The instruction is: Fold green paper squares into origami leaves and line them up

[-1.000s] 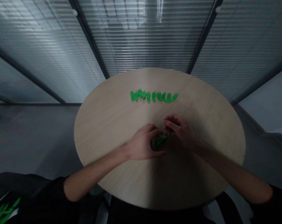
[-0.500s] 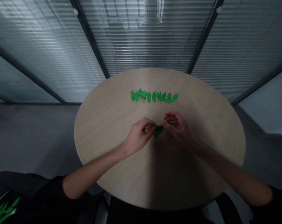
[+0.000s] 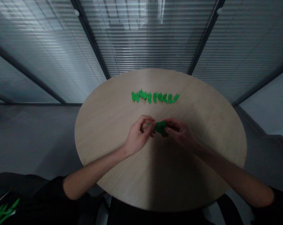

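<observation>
**Item: green paper piece (image 3: 160, 127), in work.**
- Small, dark green and creased, with more than one layer showing.
- It lies between the two hands, a little beyond the centre of the tabletop (image 3: 104, 125) towards its far edge.
- The dim light makes it hard to tell whether it rests on the wood or is held just clear of it.

**Left hand (image 3: 138, 135).** Fingers curled in, thumb and fingertips closed on the left end of the piece. The forearm crosses the near edge of the tabletop from the left.

**Right hand (image 3: 181, 133).** Closed likewise, thumb and first fingers pinching the right end. The two hands' fingertips are near each other across the piece. The forearm crosses the near edge from the right.

**Done, by the look of it: row of folded green pieces (image 3: 155, 97).**
- Small leaf-like shapes set side by side, some touching or overlapping.
- The row runs left to right, parallel to the far edge of the tabletop.
- It lies beyond the hands and apart from them, and neither hand touches it.

**In hand, as judged.** One piece of the same green paper, its folds not yet matching those in the row and not yet set down beside them.

**Left, as judged: green strips (image 3: 3, 212).** A loose lot off the tabletop, below its near-left edge beside the dark sleeve, well apart from both hands.
</observation>
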A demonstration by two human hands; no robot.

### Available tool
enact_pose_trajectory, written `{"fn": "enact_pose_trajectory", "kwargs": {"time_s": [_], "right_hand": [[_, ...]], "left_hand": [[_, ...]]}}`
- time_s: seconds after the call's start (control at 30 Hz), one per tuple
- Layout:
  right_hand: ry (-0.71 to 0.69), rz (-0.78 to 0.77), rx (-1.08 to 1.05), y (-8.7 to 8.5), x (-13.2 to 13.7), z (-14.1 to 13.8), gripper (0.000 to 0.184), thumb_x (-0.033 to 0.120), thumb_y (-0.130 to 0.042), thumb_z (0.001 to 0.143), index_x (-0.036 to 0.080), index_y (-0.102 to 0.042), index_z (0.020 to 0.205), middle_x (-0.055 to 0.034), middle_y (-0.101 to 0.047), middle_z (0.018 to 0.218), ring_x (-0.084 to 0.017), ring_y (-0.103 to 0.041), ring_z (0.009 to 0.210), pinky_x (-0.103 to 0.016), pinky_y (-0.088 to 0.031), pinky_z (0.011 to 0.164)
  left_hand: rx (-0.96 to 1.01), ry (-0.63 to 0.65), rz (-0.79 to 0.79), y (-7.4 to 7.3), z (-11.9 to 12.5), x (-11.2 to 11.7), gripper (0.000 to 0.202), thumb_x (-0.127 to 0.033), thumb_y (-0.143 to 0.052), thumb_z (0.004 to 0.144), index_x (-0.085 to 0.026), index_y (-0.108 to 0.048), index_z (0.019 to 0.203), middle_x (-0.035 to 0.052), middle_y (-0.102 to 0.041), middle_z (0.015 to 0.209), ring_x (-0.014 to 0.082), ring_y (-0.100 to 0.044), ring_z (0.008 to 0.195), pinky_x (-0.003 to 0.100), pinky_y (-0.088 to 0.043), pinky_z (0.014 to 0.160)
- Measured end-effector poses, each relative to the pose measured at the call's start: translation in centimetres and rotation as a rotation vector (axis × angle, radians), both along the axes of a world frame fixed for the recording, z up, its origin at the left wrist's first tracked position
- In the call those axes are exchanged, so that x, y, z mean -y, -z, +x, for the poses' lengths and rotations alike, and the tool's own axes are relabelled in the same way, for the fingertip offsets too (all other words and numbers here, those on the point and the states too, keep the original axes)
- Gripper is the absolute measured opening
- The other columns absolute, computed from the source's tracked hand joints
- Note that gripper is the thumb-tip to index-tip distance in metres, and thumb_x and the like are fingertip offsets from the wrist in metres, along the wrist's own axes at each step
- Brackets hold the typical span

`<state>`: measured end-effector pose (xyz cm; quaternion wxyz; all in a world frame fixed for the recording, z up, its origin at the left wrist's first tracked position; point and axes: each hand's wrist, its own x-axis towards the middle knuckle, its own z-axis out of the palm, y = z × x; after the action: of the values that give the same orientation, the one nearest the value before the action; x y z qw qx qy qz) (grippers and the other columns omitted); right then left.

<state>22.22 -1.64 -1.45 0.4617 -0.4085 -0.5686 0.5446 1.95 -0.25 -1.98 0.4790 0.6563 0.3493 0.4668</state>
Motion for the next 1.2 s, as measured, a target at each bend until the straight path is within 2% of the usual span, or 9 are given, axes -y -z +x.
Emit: {"fn": "enact_pose_trajectory", "kwargs": {"time_s": [0.1,0.17,0.23,0.3,0.43,0.6,0.7,0.8,1.2], "right_hand": [[0.012,-0.020,-0.014,-0.1,0.0,0.0,0.021,0.035,-0.071,0.086,0.021,-0.069,0.102,-0.0005,-0.071,0.083,-0.013,-0.066,0.065,-0.028,-0.058,0.060],[0.034,-0.029,-0.022,-0.3,0.0,0.1,0.028,0.034,-0.071,0.086,0.021,-0.067,0.111,0.0021,-0.068,0.079,-0.013,-0.065,0.061,-0.027,-0.057,0.056],[0.056,-0.032,-0.026,-0.7,0.0,0.1,0.036,0.032,-0.070,0.087,0.022,-0.063,0.121,0.0050,-0.065,0.075,-0.012,-0.064,0.058,-0.026,-0.056,0.054],[0.064,-0.028,-0.028,-0.9,0.0,0.2,0.036,0.031,-0.068,0.088,0.023,-0.061,0.122,0.0056,-0.064,0.075,-0.011,-0.063,0.057,-0.026,-0.057,0.054],[0.050,-0.008,-0.017,-0.7,-0.2,0.2,0.026,0.035,-0.068,0.089,0.021,-0.066,0.110,0.0019,-0.068,0.083,-0.011,-0.065,0.057,-0.026,-0.057,0.053],[0.015,-0.003,-0.005,-0.4,0.0,0.2,0.030,0.040,-0.075,0.088,0.020,-0.067,0.109,-0.0007,-0.071,0.089,-0.012,-0.069,0.063,-0.028,-0.060,0.060],[-0.001,-0.001,0.038,-0.6,0.3,0.2,0.037,0.038,-0.083,0.082,0.021,-0.068,0.112,-0.0015,-0.074,0.089,-0.014,-0.072,0.071,-0.028,-0.060,0.067],[0.008,0.012,0.095,-0.9,0.5,0.2,0.041,0.036,-0.087,0.078,0.022,-0.069,0.113,-0.0007,-0.075,0.086,-0.015,-0.072,0.071,-0.027,-0.058,0.066],[-0.019,0.049,0.099,-0.7,0.7,0.1,0.037,0.028,-0.082,0.079,0.023,-0.068,0.113,-0.0008,-0.076,0.089,-0.016,-0.073,0.077,-0.031,-0.058,0.074]], "left_hand": [[-0.135,-0.070,0.209,0.1,-0.4,0.0,0.020,-0.028,-0.061,0.102,-0.020,-0.060,0.120,0.0058,-0.066,0.102,0.0133,-0.069,0.078,0.023,-0.059,0.061],[-0.267,-0.090,0.409,0.0,-0.7,0.0,0.019,-0.023,-0.059,0.103,-0.020,-0.064,0.121,0.0097,-0.062,0.115,0.0179,-0.068,0.099,0.029,-0.062,0.076],[-0.347,-0.061,0.543,-0.2,-0.9,0.1,0.021,-0.017,-0.054,0.104,-0.020,-0.066,0.120,0.0121,-0.059,0.123,0.0213,-0.065,0.114,0.035,-0.062,0.089],[-0.369,-0.009,0.595,-0.3,-0.9,0.1,0.022,-0.016,-0.057,0.103,-0.021,-0.066,0.122,0.0127,-0.060,0.127,0.0228,-0.064,0.118,0.040,-0.061,0.096],[-0.328,0.048,0.581,-0.4,-0.8,0.0,0.027,-0.022,-0.072,0.096,-0.020,-0.066,0.122,0.0112,-0.066,0.123,0.0225,-0.068,0.113,0.040,-0.060,0.097],[-0.280,0.003,0.487,-0.6,-0.6,0.0,0.016,-0.022,-0.070,0.097,-0.018,-0.069,0.113,0.0107,-0.070,0.113,0.0211,-0.068,0.104,0.039,-0.059,0.092],[-0.238,-0.021,0.439,-0.7,-0.5,0.1,0.014,-0.022,-0.070,0.095,-0.018,-0.069,0.109,0.0099,-0.070,0.108,0.0206,-0.068,0.101,0.038,-0.058,0.088],[-0.211,-0.037,0.398,-0.9,-0.4,0.2,0.012,-0.023,-0.071,0.094,-0.019,-0.069,0.105,0.0090,-0.070,0.106,0.0201,-0.068,0.098,0.037,-0.058,0.086],[-0.182,-0.058,0.354,-0.7,-0.4,0.1,0.008,-0.027,-0.068,0.097,-0.019,-0.068,0.100,0.0081,-0.068,0.101,0.0194,-0.068,0.093,0.033,-0.056,0.079]]}}
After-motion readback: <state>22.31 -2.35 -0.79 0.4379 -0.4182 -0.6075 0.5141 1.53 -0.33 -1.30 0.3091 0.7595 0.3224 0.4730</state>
